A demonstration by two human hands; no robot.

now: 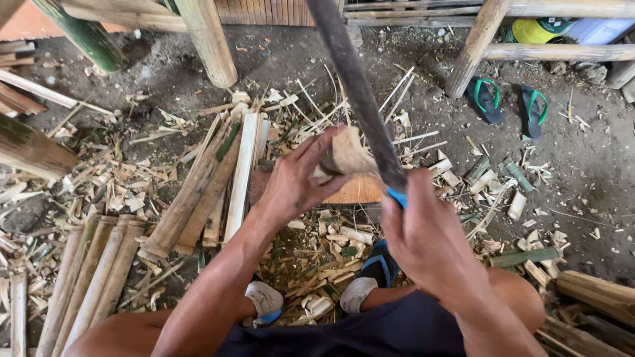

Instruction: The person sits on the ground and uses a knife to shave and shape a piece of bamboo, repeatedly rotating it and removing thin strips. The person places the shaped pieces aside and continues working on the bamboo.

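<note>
The left hand (294, 182) grips a short pale bamboo piece (347, 155) near the picture's centre, fingers wrapped around it above a flat wooden block (354, 190). The right hand (426, 241), at five o'clock from it, is clenched on the blue handle of a long dark blade (357, 92) that runs up toward twelve o'clock, touching the bamboo piece. Split bamboo slats (218, 178) lie at nine o'clock; green-strapped sandals (506, 102) sit at two o'clock.

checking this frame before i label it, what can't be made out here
- Blade tip: head view, cut off by the top edge.
- Handle: hidden inside the right hand, only a blue bit shows.
- Bamboo piece: lower part covered by the left hand.
- Block underneath: mostly hidden by both hands.
</note>
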